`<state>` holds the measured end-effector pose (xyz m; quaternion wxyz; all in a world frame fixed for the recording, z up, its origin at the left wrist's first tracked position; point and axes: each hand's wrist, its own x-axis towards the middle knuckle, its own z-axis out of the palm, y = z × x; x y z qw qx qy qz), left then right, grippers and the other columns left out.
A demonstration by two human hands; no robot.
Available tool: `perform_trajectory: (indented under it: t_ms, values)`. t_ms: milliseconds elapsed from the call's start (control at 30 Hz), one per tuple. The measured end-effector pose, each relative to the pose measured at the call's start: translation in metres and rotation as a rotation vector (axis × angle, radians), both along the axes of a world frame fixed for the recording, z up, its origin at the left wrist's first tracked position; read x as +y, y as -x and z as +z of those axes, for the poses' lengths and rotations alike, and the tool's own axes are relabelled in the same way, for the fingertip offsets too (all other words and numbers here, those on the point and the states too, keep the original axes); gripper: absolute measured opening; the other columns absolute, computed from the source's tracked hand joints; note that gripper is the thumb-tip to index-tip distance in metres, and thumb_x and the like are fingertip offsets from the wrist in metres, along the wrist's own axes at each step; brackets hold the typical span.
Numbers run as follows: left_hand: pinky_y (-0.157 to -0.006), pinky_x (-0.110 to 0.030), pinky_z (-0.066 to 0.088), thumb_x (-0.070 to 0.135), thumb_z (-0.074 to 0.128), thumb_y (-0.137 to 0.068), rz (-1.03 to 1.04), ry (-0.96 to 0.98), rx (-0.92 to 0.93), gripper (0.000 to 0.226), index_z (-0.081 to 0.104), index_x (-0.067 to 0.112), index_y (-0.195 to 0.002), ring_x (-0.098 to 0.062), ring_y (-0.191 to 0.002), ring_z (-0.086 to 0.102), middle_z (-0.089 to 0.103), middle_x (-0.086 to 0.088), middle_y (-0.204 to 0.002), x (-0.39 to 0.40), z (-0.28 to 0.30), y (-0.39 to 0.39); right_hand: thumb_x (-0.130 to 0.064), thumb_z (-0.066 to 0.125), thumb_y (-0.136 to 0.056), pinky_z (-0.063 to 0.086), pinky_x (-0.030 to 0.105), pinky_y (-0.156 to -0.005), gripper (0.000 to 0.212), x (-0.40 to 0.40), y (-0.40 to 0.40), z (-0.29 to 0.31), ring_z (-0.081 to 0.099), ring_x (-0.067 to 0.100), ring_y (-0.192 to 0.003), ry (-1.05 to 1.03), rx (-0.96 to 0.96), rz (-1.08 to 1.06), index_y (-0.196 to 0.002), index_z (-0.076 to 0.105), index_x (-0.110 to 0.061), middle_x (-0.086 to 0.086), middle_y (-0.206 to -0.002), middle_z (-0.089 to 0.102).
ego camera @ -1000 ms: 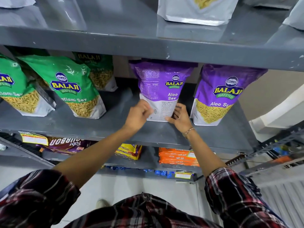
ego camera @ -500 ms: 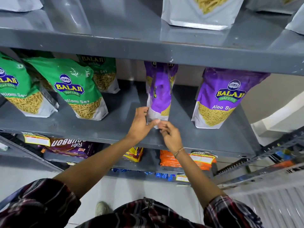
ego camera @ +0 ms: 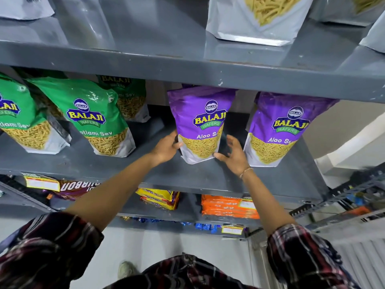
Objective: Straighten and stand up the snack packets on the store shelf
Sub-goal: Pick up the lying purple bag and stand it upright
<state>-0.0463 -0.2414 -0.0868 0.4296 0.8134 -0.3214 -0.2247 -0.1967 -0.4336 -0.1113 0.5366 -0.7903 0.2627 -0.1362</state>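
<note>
A purple Aloo Sev packet [ego camera: 200, 124] stands upright on the grey middle shelf [ego camera: 187, 176], its front facing me. My left hand [ego camera: 166, 148] grips its lower left edge. My right hand [ego camera: 233, 156] sits at its lower right corner, thumb touching the bottom, fingers spread apart beside it. A second purple Aloo Sev packet [ego camera: 279, 130] stands upright just to the right. Green Ratlami Sev packets [ego camera: 93, 117] stand leaning on the left part of the same shelf.
The upper shelf [ego camera: 187, 67] overhangs the packet tops and carries white packets [ego camera: 258, 19]. Below lie a brown biscuit pack [ego camera: 77, 187], yellow packs [ego camera: 160, 198] and orange packs [ego camera: 229, 206]. A metal rack [ego camera: 354, 197] stands at the right.
The purple packet has been turned from back-facing, through edge-on, to front-facing. My right hand has opened and moved to its right side.
</note>
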Motion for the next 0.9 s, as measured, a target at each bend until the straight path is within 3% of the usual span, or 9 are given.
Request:
perform_trajectory:
  t_ms: [67,133,267,400,500,567,633,767,900]
  values:
    - [-0.112,-0.040,0.035,0.002,0.045,-0.094,-0.045,0.017,0.011,0.046,0.039,0.010,-0.139,-0.021,-0.126,0.049,0.053,-0.010,-0.139,-0.001,0.005,-0.005,-0.011,0.076,-0.073,0.033,0.042,-0.111,0.088,-0.010,-0.006,0.000,0.031,0.023,-0.136,-0.005,0.048,0.106,-0.142,0.020,-0.010,0.011,-0.149,0.033]
    - [-0.111,-0.034,0.033,-0.001,0.044,-0.094,-0.072,0.019,-0.008,0.042,0.044,0.005,-0.135,-0.016,-0.124,0.047,0.053,-0.012,-0.139,-0.002,0.009,-0.011,-0.011,0.077,-0.073,0.038,0.041,-0.107,0.083,-0.014,-0.011,0.001,0.040,0.026,-0.132,-0.013,0.064,0.150,-0.139,0.026,-0.011,0.012,-0.140,0.044]
    - [-0.110,-0.047,0.037,-0.001,0.043,-0.093,-0.032,-0.011,-0.045,0.034,0.052,0.002,-0.126,-0.028,-0.127,0.050,0.057,-0.014,-0.133,-0.007,0.011,-0.022,-0.018,0.082,-0.066,0.051,0.040,-0.091,0.061,-0.007,-0.013,-0.001,0.059,0.023,-0.100,0.029,0.038,0.094,-0.115,0.045,-0.014,0.001,-0.105,0.058]
    - [-0.108,-0.048,0.039,-0.007,0.041,-0.091,0.005,0.006,0.016,0.036,0.052,0.001,-0.124,-0.030,-0.125,0.052,0.058,-0.014,-0.132,-0.012,0.006,-0.025,-0.025,0.084,-0.063,0.051,0.033,-0.083,0.057,0.000,-0.010,-0.006,0.059,0.020,-0.094,0.065,0.002,0.047,-0.106,0.047,-0.016,0.000,-0.101,0.060]
    - [-0.102,-0.037,0.046,-0.016,0.054,-0.079,-0.058,0.082,0.178,0.057,0.044,0.007,-0.130,-0.027,-0.122,0.055,0.059,-0.011,-0.128,-0.009,0.001,-0.019,-0.018,0.081,-0.067,0.049,0.025,-0.084,0.056,0.001,-0.011,-0.003,0.057,0.018,-0.099,0.041,-0.012,0.073,-0.112,0.047,-0.011,0.006,-0.112,0.061]
    - [-0.094,-0.029,0.049,-0.013,0.069,-0.070,-0.126,0.091,0.250,0.083,0.032,0.017,-0.138,-0.018,-0.119,0.056,0.057,-0.003,-0.129,-0.006,-0.002,-0.015,-0.008,0.076,-0.073,0.049,0.010,-0.077,0.056,0.003,-0.012,0.000,0.055,0.016,-0.102,-0.025,-0.023,0.126,-0.119,0.044,-0.006,0.010,-0.120,0.058]
    - [-0.092,-0.027,0.051,-0.003,0.080,-0.064,-0.122,0.095,0.236,0.097,0.027,0.025,-0.140,-0.013,-0.116,0.057,0.056,0.001,-0.131,-0.004,-0.006,-0.010,-0.002,0.071,-0.077,0.048,0.004,-0.072,0.055,0.005,-0.012,0.002,0.053,0.015,-0.106,-0.086,-0.031,0.156,-0.123,0.041,-0.004,0.010,-0.123,0.056]
    - [-0.092,-0.024,0.051,0.008,0.083,-0.065,0.028,0.136,0.157,0.087,0.035,0.021,-0.137,-0.011,-0.107,0.060,0.061,-0.001,-0.125,-0.004,-0.015,0.000,-0.001,0.068,-0.079,0.046,0.026,-0.092,0.051,0.007,-0.009,0.002,0.054,0.017,-0.111,-0.112,-0.027,0.157,-0.122,0.042,-0.005,0.012,-0.128,0.056]
    - [-0.097,-0.040,0.051,0.010,0.084,-0.062,0.076,0.125,0.119,0.084,0.040,0.021,-0.133,-0.021,-0.110,0.061,0.064,-0.006,-0.123,0.001,-0.018,0.010,-0.003,0.070,-0.078,0.047,0.033,-0.096,0.049,0.013,0.001,0.001,0.056,0.023,-0.114,-0.123,-0.015,0.139,-0.119,0.044,-0.008,0.012,-0.126,0.058]
